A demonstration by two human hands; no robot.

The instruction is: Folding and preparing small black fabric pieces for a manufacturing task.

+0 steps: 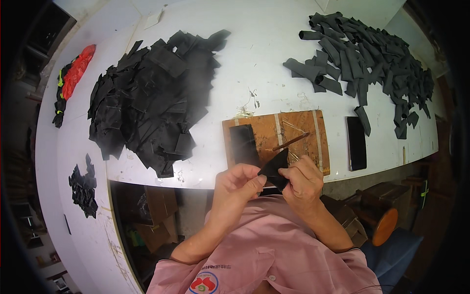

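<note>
Left hand [237,185] and right hand [302,183] pinch a black piece [275,170] from opposite sides, probably to steady it, by the board's [299,125] near edge.

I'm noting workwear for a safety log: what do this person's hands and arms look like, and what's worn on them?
The left hand and right hand are bare: no gloves, rings or watch show. The forearms are uncovered too. The pink shirt has short sleeves edged in dark trim, plus a round red-and-white chest emblem.
</note>
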